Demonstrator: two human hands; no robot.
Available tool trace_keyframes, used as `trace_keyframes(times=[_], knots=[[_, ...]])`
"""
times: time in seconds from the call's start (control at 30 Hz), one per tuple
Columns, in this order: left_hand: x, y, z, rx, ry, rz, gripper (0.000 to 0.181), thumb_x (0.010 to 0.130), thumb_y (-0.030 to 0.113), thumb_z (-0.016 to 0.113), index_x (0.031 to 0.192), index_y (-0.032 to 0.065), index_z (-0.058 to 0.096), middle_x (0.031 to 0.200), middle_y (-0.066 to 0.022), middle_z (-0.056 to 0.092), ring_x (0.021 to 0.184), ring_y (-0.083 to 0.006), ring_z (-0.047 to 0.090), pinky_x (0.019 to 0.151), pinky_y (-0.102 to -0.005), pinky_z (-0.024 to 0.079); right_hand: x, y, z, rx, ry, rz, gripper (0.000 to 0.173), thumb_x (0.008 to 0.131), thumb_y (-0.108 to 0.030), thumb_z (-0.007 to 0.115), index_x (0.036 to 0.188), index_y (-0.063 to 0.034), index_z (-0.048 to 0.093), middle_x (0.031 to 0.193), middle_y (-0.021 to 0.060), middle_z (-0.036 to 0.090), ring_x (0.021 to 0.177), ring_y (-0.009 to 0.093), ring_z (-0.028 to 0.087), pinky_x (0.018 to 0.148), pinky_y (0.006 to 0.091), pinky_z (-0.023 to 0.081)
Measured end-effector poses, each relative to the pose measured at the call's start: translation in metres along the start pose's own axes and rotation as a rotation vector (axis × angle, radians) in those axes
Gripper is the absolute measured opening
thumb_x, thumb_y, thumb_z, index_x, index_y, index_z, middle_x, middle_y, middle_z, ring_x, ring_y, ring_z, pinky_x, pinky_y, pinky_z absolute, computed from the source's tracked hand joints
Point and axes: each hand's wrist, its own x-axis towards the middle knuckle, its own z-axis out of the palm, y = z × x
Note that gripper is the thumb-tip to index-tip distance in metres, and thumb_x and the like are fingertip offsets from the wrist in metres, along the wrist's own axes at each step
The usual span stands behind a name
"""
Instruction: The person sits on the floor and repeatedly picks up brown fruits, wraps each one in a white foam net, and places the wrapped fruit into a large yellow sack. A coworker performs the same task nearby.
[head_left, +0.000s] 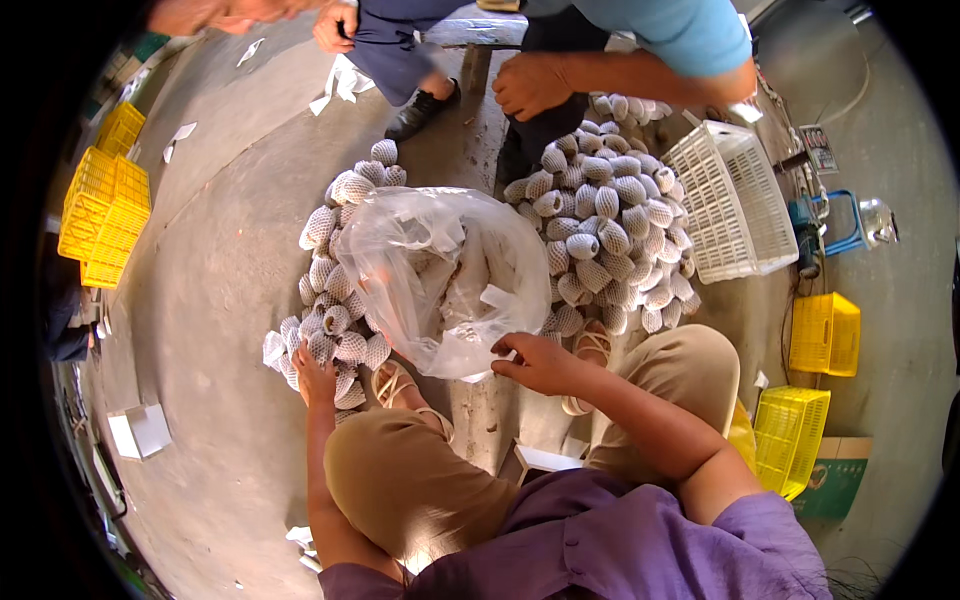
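My left hand reaches into the left pile of foam fruit nets, with its fingers against a net-covered piece. Whether it grips that piece cannot be told. Beside the near rim of a large clear plastic bag, my right hand has its thumb and index finger apart, with nothing visible between them. The bag stands wide-mouthed between my feet, with crumpled clear film and pale contents inside that are hard to make out. A bigger heap of the same netted pieces lies right of the bag.
Across from me sits another person, one forearm above the right heap. A white plastic crate adjoins that heap. Yellow crates stand at right, and others at far left. An open white box lies on the floor.
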Motion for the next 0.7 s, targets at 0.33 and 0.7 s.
trace_keyframes(times=[0.33,0.7], knots=[[-0.008,0.043,-0.058,-0.032,0.079,0.113,0.058,0.086,0.014,0.069,0.139,0.0076,0.046,0.144,-0.0205,0.039,0.084,-0.0224,0.069,0.083,-0.0407,0.055,0.021,0.075,0.056,-0.521,-0.206,-0.122,0.036,0.084,-0.034,0.073,0.105,-0.0052,0.071,0.155,0.016,0.035,0.104,0.035,0.066,0.087,0.045,0.053],[-0.021,0.25,-0.205,-0.297,-0.094,0.385,0.046,0.087,0.02,0.072,0.129,0.0063,0.058,0.141,-0.0174,0.045,0.115,-0.0288,0.057,0.082,-0.0362,0.055,-0.033,-0.002,0.063,-0.621,0.207,-0.671,0.04,0.08,-0.027,0.073,0.105,0.0033,0.066,0.127,0.0156,0.055,0.113,0.032,0.053,0.101,0.0398,0.042]])
